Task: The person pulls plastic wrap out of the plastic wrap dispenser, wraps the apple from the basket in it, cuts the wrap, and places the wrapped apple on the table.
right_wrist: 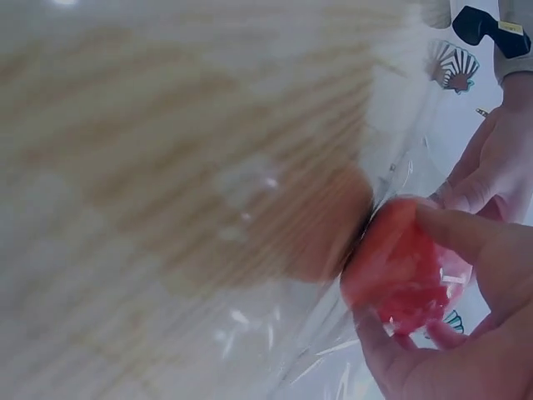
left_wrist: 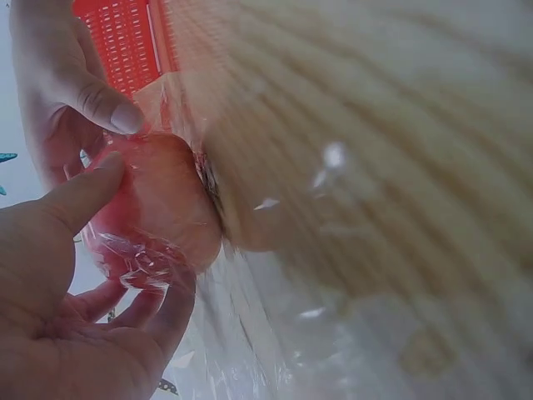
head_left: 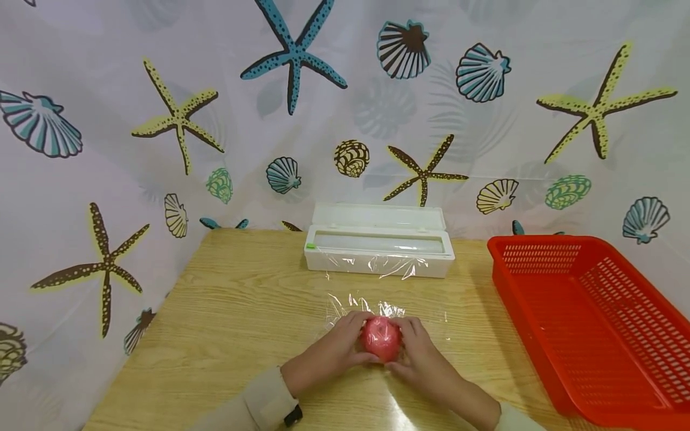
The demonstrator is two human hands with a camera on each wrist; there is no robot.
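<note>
A red apple sits on the wooden table with its dimpled top up, clear cling film over its surface. My left hand grips its left side, fingers curled around the far side and thumb at the near side. From the right, my right hand holds it the same way. In the left wrist view, crinkled film gathers on the apple beside the left fingertips. The right wrist view has the right thumb and fingers around the apple, with the film stretched flat along the tabletop.
Behind the hands stands a white cling film box with its lid raised, and film hangs over its front. A red plastic basket stands to the right. A curtain printed with starfish and shells borders the back and left of the wooden table.
</note>
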